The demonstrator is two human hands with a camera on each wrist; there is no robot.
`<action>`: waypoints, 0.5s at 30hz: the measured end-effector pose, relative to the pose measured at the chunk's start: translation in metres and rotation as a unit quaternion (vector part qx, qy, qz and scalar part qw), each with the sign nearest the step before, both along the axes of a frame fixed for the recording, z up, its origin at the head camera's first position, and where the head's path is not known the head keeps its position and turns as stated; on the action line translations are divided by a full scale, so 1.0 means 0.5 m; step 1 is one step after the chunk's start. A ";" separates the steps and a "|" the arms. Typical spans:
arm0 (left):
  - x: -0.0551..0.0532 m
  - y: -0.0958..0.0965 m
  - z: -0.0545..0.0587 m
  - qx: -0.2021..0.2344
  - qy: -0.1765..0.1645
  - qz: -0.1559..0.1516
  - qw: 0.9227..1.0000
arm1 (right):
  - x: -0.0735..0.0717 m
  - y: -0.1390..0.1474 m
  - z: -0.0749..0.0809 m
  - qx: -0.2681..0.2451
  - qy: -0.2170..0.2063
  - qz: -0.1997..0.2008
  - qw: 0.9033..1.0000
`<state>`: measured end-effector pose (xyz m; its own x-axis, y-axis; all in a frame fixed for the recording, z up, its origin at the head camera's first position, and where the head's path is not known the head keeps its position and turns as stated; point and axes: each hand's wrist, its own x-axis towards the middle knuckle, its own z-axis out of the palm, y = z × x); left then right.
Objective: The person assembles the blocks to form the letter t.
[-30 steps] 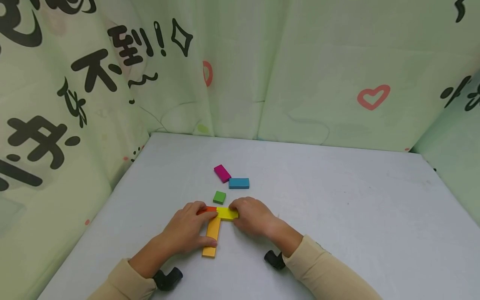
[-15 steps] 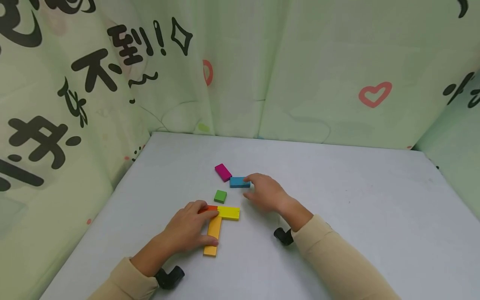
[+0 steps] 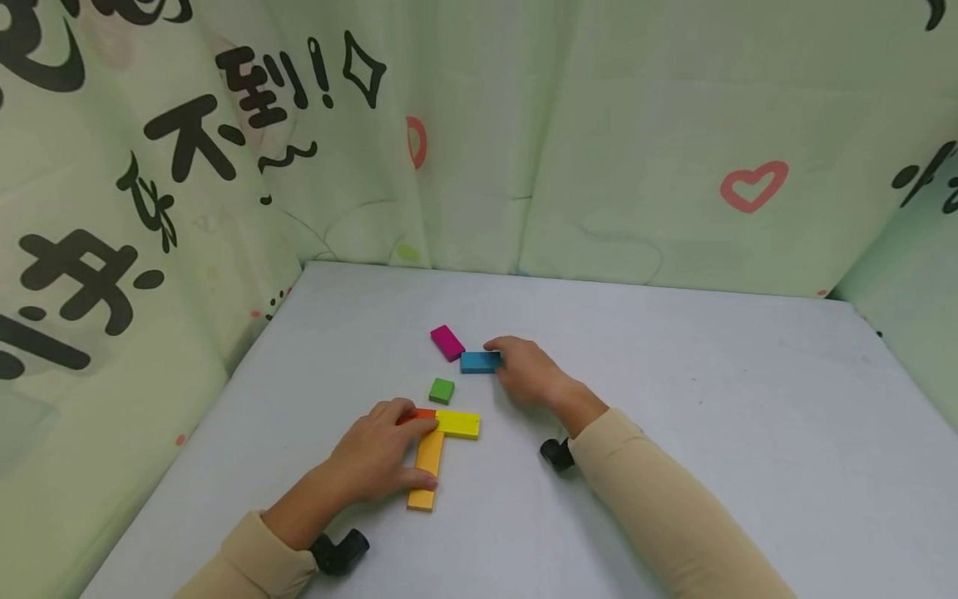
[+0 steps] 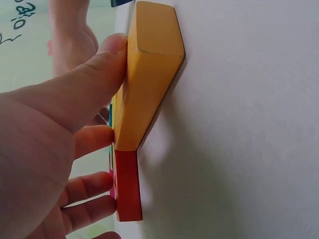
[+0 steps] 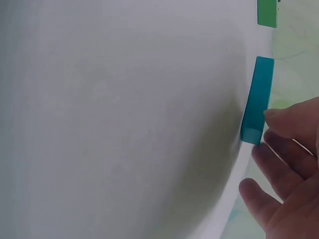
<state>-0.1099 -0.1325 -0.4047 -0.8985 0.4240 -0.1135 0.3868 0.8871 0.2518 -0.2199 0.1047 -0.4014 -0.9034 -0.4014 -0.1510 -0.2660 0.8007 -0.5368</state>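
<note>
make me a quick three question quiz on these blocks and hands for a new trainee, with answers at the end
1. True or false: the left hand rests on the magenta block.
2. Which block is closest to the right hand?
A) the yellow one
B) the blue one
C) the magenta one
3. Fill in the blank: the small squarish block, lying apart from both hands, is ____ in colour.

Key
1. False: it rests on the orange block and the red block.
2. B
3. green
</note>
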 end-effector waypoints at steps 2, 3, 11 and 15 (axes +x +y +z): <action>0.000 0.000 -0.001 0.001 0.000 -0.001 1.000 | -0.001 -0.003 -0.001 0.001 0.005 0.009 1.000; -0.001 -0.001 -0.002 0.003 0.000 -0.001 1.000 | -0.001 -0.005 -0.001 0.002 0.008 0.013 1.000; -0.004 -0.004 -0.010 0.009 0.007 -0.002 1.000 | 0.008 -0.008 0.000 -0.015 0.006 0.021 1.000; -0.004 -0.006 -0.012 0.013 0.008 -0.002 1.000 | 0.013 -0.012 -0.003 -0.033 -0.011 0.021 0.999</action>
<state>-0.1118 -0.1354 -0.4105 -0.8987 0.4299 -0.0873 0.3943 0.8789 0.2686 -0.2136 0.0985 -0.4029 -0.8824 -0.4486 -0.1420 -0.2868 0.7520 -0.5935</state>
